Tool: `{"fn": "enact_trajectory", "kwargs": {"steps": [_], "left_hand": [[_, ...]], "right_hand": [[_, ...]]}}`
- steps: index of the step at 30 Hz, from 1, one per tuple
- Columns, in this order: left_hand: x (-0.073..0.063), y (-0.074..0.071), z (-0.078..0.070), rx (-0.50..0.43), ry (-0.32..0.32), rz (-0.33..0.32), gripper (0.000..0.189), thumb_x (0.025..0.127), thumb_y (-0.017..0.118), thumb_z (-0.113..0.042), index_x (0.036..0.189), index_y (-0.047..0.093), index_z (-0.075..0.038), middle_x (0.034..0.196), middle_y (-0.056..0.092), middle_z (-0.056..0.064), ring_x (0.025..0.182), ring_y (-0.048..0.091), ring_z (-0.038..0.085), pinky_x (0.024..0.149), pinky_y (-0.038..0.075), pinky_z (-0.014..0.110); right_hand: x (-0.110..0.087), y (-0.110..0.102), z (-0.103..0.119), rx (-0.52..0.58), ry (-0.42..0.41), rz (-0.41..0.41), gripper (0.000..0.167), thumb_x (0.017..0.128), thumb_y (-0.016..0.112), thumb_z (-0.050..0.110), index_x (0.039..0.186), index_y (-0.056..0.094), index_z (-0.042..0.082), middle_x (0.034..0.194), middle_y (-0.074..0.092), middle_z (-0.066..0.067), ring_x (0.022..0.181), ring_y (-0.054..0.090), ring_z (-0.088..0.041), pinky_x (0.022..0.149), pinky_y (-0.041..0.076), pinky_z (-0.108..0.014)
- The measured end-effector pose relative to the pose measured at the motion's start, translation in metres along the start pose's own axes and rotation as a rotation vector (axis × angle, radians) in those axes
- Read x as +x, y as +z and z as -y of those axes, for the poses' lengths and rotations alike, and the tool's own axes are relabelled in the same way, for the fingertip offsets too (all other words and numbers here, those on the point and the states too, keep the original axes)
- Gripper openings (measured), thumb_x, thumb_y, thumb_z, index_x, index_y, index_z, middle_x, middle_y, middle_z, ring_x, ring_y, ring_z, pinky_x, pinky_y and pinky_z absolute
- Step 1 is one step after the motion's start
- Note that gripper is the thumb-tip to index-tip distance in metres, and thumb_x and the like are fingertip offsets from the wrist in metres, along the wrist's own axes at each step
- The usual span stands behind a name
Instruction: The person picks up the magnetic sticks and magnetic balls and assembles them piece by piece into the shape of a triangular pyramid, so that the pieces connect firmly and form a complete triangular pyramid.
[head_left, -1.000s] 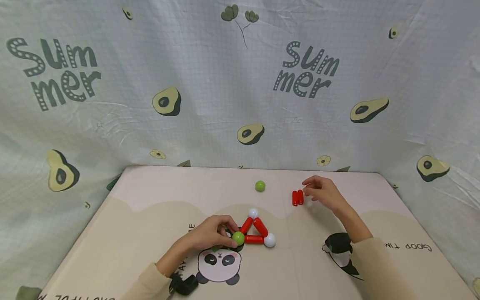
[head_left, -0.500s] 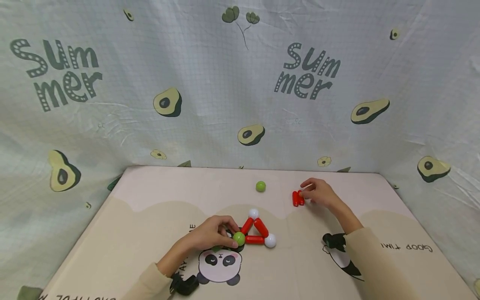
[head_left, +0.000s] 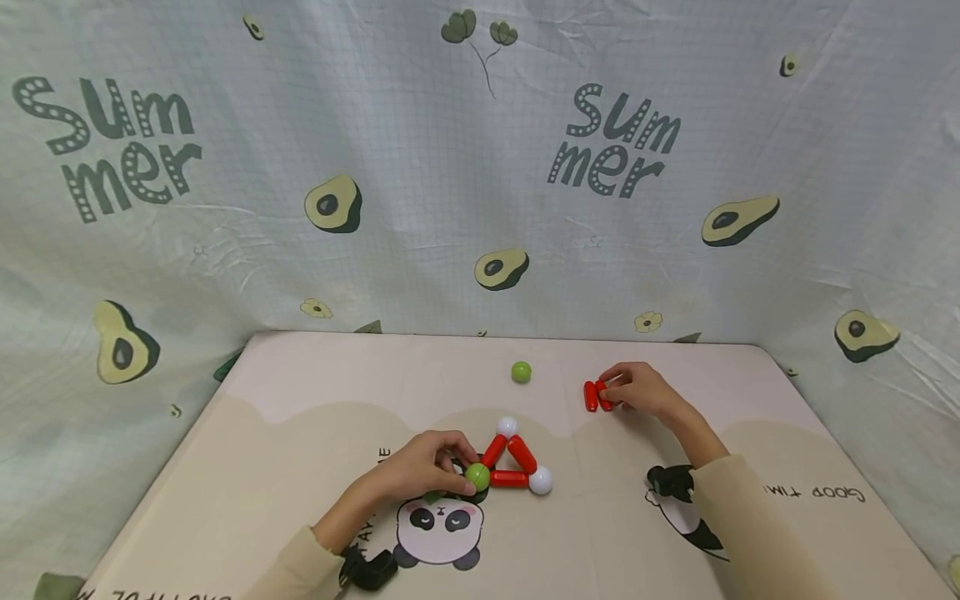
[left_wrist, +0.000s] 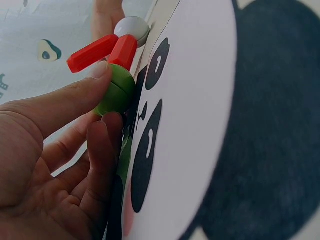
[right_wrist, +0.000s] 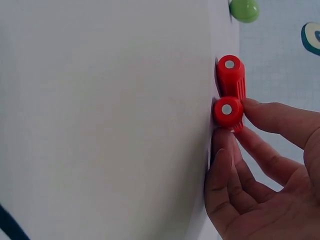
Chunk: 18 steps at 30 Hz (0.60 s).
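Currently left hand pinches the green ball of the triangle mid counter, right hand pinches a rod toward the far edge, twin alongside, so a sloppy lift could drag the twin, likely magnetic-tipped, and a left-hand twitch could break the triangle.

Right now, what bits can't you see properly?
Head view: part of the pinched red stick, behind the right hand.
Left wrist view: part of the held green ball, behind the left hand.
Right wrist view: loose green ball, cut off at the top edge.
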<state>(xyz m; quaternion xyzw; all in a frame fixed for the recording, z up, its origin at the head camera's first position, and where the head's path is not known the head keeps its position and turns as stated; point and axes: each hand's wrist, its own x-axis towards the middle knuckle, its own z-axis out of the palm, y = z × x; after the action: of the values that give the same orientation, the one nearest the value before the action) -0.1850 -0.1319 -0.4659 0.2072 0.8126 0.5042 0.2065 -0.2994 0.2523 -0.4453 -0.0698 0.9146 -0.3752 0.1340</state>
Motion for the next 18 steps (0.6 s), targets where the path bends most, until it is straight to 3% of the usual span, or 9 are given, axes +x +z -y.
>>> {"fn": "enact_trajectory", "kwargs": {"steps": [18], "left_hand": [[0.0002, 0.0007, 0.0004, -0.002, 0.001, -0.003, 0.03, 0.086, 0.084, -0.016, 0.111, 0.069, -0.008, 0.101, 0.068, 0.005, 0.076, 0.059, 0.015, 0.066, 0.049, 0.022]], "right_hand": [[-0.0062, -0.005, -0.0022, -0.031, 0.018, 0.04, 0.041, 0.095, 0.069, 0.015, 0.129, 0.062, -0.006, 0.103, 0.069, -0.016, 0.082, 0.064, -0.02, 0.073, 0.054, -0.028]]}}
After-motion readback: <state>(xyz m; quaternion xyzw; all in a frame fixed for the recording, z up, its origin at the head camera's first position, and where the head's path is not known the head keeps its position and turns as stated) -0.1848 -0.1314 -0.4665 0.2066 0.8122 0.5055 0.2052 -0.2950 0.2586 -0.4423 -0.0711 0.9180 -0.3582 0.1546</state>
